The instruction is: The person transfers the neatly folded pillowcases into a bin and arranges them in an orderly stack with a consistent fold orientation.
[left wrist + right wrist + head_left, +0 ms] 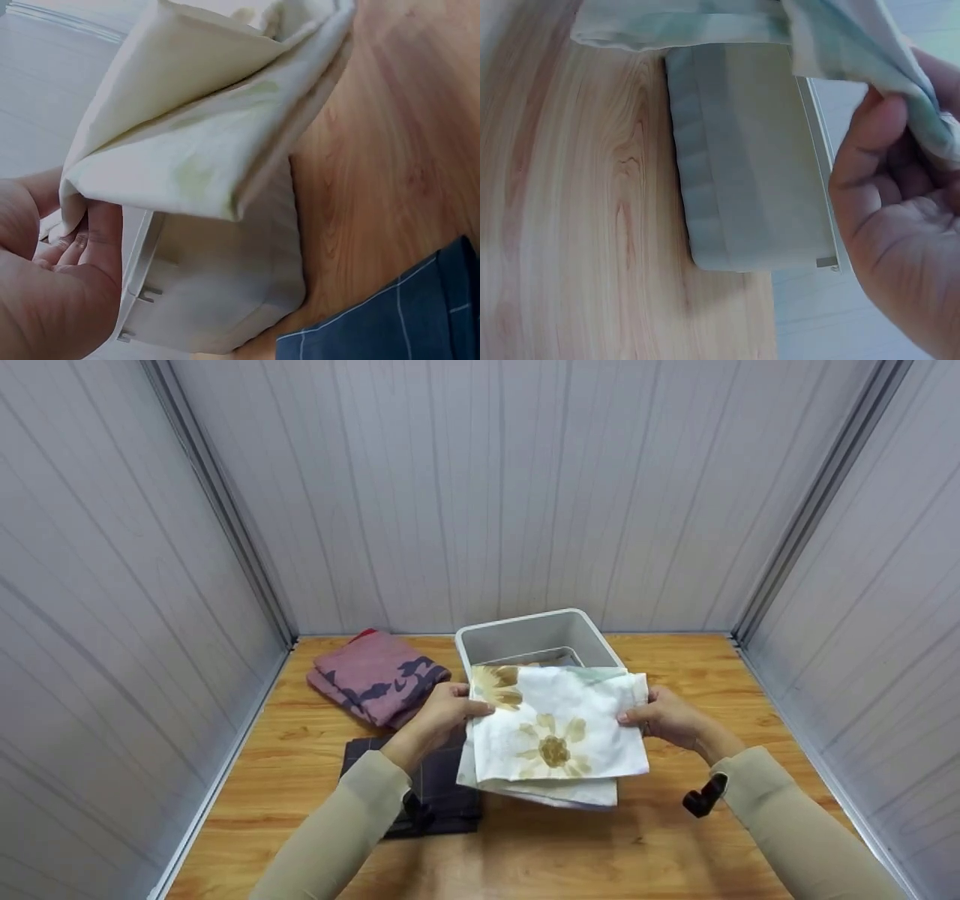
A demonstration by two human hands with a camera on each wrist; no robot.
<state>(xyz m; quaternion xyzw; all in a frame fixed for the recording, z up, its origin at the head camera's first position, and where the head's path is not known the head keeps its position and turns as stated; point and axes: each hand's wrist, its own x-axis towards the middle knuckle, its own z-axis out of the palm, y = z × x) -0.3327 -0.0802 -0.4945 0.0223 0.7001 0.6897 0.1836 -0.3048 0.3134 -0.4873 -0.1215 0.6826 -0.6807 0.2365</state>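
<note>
pink patterned folded cloth (377, 676) at 10 o'clock | dark checked cloth (439, 795) on wooden table (300, 750) | left hand (442, 712) pinches white flower-print folded cloth (559, 731), held above table at grey plastic bin's (536, 639) 6 o'clock | right hand (667, 716) pinches its 3 o'clock edge

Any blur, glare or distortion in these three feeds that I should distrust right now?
Head view: sharp, evenly lit, wall lines bowed by the wide lens. Left wrist view: the left hand is soft, the floral cloth dim. Right wrist view: the right hand slightly blurred.

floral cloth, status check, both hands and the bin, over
Left hand and right hand each pinch a side of the folded floral cloth. Held above table, before grey bin. Nothing blocking.
</note>
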